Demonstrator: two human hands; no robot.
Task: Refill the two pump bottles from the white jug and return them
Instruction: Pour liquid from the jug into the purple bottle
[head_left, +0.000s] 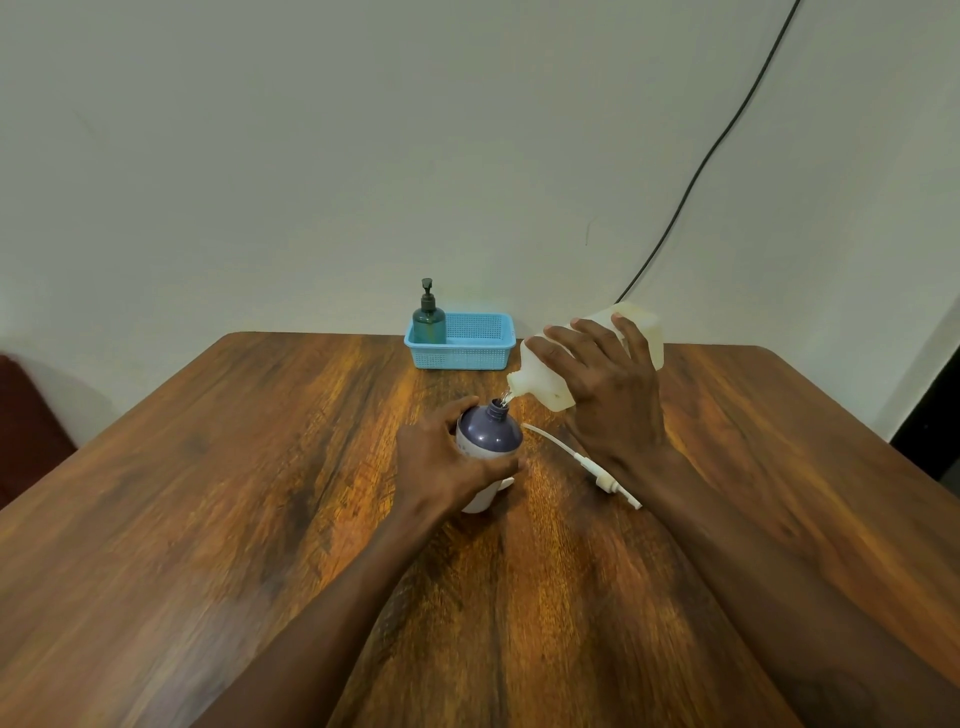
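A purple and white bottle (491, 436) stands on the wooden table (208, 493) with its neck uncapped. My left hand (441, 462) grips its side. My right hand (608, 389) holds the white jug (545, 379) tilted, its spout just above the bottle's neck, and a thin clear stream runs between them. The bottle's white pump with its long tube (587, 462) lies flat on the table to the right of the bottle. A dark green pump bottle (429, 317) stands upright in the left end of the blue basket (467, 348).
The blue basket sits at the table's far edge against a pale wall. A black cable (717, 150) runs down the wall behind the jug. A dark red seat (26, 415) shows at the left beyond the table.
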